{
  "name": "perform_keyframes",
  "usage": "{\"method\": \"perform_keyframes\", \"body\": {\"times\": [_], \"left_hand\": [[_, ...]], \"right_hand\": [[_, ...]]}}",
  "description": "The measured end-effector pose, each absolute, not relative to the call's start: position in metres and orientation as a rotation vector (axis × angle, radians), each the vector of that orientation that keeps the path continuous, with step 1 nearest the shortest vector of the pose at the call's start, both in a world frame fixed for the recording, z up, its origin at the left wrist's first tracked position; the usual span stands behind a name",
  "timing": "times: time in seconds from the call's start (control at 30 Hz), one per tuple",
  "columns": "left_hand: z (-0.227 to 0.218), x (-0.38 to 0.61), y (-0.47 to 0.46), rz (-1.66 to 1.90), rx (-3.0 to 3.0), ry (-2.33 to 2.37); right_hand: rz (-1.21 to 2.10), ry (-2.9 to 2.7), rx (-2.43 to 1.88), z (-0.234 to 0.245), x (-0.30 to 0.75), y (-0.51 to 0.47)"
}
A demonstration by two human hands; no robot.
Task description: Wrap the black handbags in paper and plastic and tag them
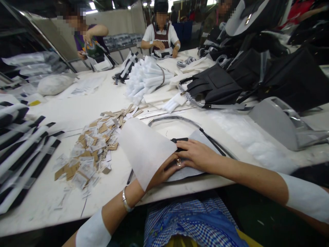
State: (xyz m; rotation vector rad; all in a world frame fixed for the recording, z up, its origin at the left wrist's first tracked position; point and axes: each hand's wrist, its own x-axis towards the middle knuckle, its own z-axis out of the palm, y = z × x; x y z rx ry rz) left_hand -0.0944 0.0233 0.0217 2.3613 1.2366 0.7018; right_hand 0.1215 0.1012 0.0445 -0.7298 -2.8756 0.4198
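Note:
A handbag (203, 138) with a grey surface and black trim lies at the table's front edge, its wrapped handle (174, 118) arching behind it. My left hand (164, 169) reaches under a curled white sheet (144, 147), which hides part of its fingers. Thumb and forefinger close around the bag near a small gold clasp (178, 162). From the other side my right hand (199, 155) grips the same black part, fingertips bent over it. Both hands nearly touch at the clasp.
Left of the bag lies a pile of tags (95, 147). Wrapped black-and-white straps (23, 151) are stacked at far left. White wrapped bundles (146, 77) and black bags (213, 84) stand behind. A grey flap (280, 123) lies right. Co-workers (161, 37) work across the table.

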Motion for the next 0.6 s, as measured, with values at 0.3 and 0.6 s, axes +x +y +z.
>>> {"method": "perform_keyframes", "body": {"times": [0.3,0.6], "left_hand": [[0.024,-0.093,0.033,0.817,2.094,1.217],[0.009,-0.094,0.039,0.82,1.938,1.093]], "right_hand": [[0.671,-2.738,-0.739,0.035,0.132,0.104],[0.711,-2.578,-0.679,0.037,0.138,0.098]]}}
